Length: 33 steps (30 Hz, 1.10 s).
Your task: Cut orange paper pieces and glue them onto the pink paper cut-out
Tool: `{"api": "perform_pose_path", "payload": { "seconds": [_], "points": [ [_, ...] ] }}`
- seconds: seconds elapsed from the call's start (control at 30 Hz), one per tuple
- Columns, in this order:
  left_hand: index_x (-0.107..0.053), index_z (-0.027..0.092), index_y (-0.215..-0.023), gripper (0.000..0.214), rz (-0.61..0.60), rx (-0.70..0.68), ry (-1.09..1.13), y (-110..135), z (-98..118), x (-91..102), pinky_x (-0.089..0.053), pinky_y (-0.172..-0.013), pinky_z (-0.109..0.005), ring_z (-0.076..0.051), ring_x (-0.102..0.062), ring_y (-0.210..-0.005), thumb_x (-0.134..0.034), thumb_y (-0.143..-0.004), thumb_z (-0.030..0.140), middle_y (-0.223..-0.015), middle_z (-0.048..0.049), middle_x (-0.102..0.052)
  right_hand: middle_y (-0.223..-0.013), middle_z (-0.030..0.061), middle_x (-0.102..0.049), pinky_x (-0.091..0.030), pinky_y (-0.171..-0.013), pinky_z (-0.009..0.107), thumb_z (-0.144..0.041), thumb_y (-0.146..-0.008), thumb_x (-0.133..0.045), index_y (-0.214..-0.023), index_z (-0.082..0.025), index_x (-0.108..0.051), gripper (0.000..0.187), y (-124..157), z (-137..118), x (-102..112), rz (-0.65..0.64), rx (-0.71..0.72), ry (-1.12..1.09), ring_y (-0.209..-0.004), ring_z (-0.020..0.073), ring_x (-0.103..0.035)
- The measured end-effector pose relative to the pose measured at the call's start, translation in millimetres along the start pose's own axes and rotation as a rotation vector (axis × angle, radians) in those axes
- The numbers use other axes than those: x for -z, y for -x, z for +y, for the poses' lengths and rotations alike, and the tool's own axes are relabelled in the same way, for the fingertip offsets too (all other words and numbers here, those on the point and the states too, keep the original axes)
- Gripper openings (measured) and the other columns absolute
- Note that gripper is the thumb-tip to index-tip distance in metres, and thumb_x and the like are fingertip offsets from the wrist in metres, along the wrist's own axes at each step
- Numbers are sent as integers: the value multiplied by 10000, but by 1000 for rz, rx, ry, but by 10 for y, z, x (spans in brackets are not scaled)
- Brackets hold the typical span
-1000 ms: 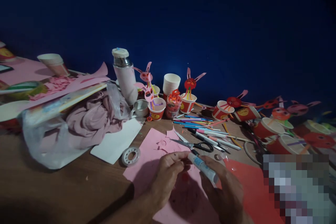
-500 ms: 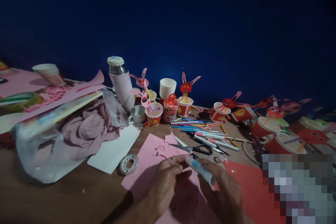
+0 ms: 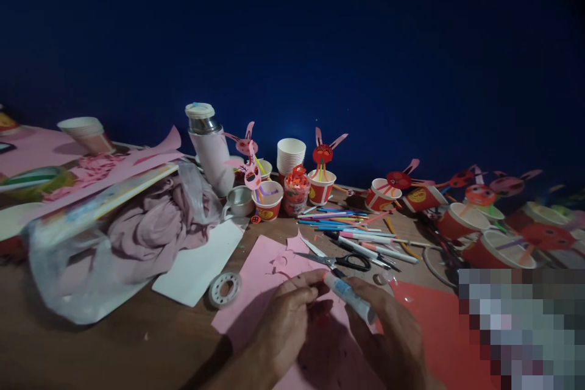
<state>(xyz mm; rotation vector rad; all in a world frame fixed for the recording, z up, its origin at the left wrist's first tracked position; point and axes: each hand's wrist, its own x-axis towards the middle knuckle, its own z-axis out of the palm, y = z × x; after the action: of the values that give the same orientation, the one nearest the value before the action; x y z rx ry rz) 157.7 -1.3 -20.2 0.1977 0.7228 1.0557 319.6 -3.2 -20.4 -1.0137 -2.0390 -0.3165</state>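
Observation:
A glue stick (image 3: 349,297) with a blue label lies across the fingers of my right hand (image 3: 393,328), its end touching or nearly touching my left fingertips. My left hand (image 3: 287,312) is closed in a pinch, and a small reddish spot shows where it meets the glue stick; what it pinches is hidden. Both hands hover over pink paper (image 3: 253,274) with cut-out gaps. Just beyond them lie black-handled scissors (image 3: 354,262), their blades spread. A small clear cap (image 3: 380,279) rests beside my right hand, near red paper (image 3: 434,311).
Left of the pink paper are a tape roll (image 3: 225,290), a white sheet (image 3: 194,274) and a plastic bag with cloth (image 3: 150,219). Behind stand a thermos (image 3: 210,155), a metal cup (image 3: 238,202) and paper cups (image 3: 267,204) with rabbit figures. Markers (image 3: 379,247) lie centre right.
A reddish spot now shows at the glue stick's end by my left fingertips. Both hands keep nearly the same place, and the view has shifted slightly.

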Motion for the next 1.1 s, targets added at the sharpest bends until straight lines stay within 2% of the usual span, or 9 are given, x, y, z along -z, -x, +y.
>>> {"api": "perform_pose_path", "payload": {
  "seconds": [0.23, 0.57, 0.73, 0.87, 0.97, 1.1],
  "points": [
    [-681, 123, -804, 240, -49, -28, -6, -20, -8, -13, -409, -751, -285, -162, -549, -794, -637, -569, 110, -804, -64, -632, -852, 82, -700, -562, -648, 279, -198, -841, -495, -1026, -180, -541, 191, 8, 6, 15, -36, 8, -16, -767, 177, -673],
    [-675, 112, -853, 307, -34, -16, -94, 28, -18, -58, -390, -734, -283, -158, -548, -763, -617, -552, 103, -845, -81, -629, -891, 83, -694, -558, -687, 292, -168, -825, -498, -1060, -174, -522, 237, 50, 20, 14, -78, -6, -76, -819, 178, -663],
    [-676, 113, -854, 330, -49, -28, -164, 18, -42, -55, -379, -710, -284, -149, -552, -710, -553, -550, 78, -811, -73, -627, -898, 73, -695, -563, -699, 310, -179, -818, -509, -1107, -186, -505, 289, 56, 20, 17, -41, -13, -53, -801, 183, -667],
    [-673, 124, -831, 318, -45, -35, -194, 29, -28, -49, -383, -696, -277, -143, -556, -700, -531, -555, 55, -807, -62, -627, -894, 69, -694, -560, -691, 295, -185, -833, -501, -1083, -192, -517, 250, 17, 0, 34, -40, -32, -44, -814, 180, -663],
    [-671, 120, -825, 299, -41, -45, -172, 44, -13, -48, -401, -727, -281, -155, -561, -755, -548, -562, 52, -825, -70, -632, -870, 80, -693, -553, -692, 287, -187, -833, -513, -1026, -172, -532, 194, -4, -10, 43, -22, -35, -43, -793, 176, -662],
    [-672, 109, -828, 285, -24, -71, -145, 39, -16, -36, -412, -777, -287, -176, -550, -848, -575, -563, 72, -863, -88, -641, -880, 83, -688, -547, -693, 281, -178, -830, -524, -1042, -165, -526, 212, 0, -7, 43, -35, -38, -48, -782, 166, -658]
  ]
}}
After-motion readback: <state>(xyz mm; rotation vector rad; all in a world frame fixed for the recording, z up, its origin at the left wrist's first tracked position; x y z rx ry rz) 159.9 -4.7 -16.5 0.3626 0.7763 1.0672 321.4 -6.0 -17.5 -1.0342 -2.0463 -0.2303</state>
